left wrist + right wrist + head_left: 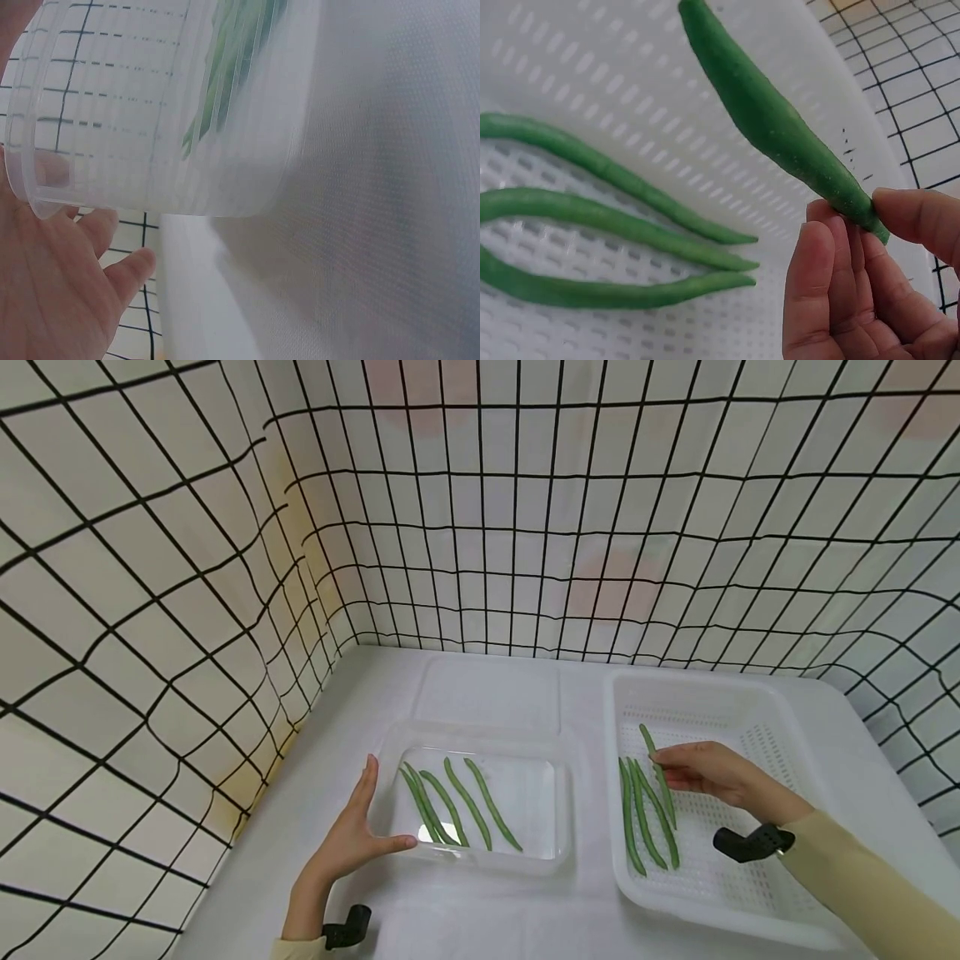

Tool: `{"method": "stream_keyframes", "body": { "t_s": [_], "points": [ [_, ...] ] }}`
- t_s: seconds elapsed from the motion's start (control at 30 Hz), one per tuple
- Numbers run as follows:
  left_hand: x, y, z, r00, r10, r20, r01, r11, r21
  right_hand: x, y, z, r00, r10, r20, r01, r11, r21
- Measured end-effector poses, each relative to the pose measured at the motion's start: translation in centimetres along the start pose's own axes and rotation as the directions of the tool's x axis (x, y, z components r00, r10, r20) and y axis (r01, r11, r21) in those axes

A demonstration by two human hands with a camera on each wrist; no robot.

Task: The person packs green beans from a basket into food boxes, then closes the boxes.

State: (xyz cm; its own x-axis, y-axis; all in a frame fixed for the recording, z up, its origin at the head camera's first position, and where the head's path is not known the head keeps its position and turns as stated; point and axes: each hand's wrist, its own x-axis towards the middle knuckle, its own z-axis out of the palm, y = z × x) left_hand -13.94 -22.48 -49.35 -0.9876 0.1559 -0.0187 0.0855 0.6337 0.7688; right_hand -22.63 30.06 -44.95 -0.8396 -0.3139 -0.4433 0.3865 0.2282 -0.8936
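My right hand [708, 772] pinches a green bean [772, 127] between thumb and fingertips, above the white perforated basket [750, 935]. Three other green beans [592, 221] lie side by side on the basket's floor, at its left side. My left hand [348, 839] is spread at the left front corner of a clear plastic container [558, 810], thumb along the front and fingers up the left side. In the left wrist view its fingers [131, 274] are fairly straight beside the container wall. Several green beans [468, 803] lie in a loose row inside that container.
A white-covered table [480, 918] bears both containers, with a gap between them. Behind the clear container lies a flat, clear lid-like sheet [487, 693]. Black wire grid [517, 527] walls off the back and sides. Each wrist wears a black camera [752, 842].
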Motion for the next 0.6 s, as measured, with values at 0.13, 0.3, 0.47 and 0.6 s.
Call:
{"method": "stream_keyframes", "body": {
  "t_s": [0.13, 0.3, 0.47, 0.6],
  "points": [
    [0.0, 0.0, 0.0, 1.000, -0.002, 0.000, 0.002, 1.000, -0.002, 0.2, -0.8, 0.6, 1.000, -0.001, 0.002, 0.001, 0.999, 0.047],
    [0.1, 0.0, 0.0, 1.000, 0.001, 0.003, -0.001, 1.000, 0.004, -0.1, -2.0, 1.8, 0.998, -0.039, 0.042, 0.035, 0.996, 0.085],
    [0.0, 0.1, 0.1, 1.000, 0.000, 0.006, 0.000, 1.000, 0.005, -0.1, -3.8, 3.8, 0.997, -0.063, 0.051, 0.060, 0.997, 0.050],
    [0.0, 0.1, 0.0, 1.000, -0.006, 0.010, 0.006, 1.000, -0.004, 0.6, -5.0, 5.9, 0.995, -0.073, 0.067, 0.070, 0.997, 0.035]
  ]
}}
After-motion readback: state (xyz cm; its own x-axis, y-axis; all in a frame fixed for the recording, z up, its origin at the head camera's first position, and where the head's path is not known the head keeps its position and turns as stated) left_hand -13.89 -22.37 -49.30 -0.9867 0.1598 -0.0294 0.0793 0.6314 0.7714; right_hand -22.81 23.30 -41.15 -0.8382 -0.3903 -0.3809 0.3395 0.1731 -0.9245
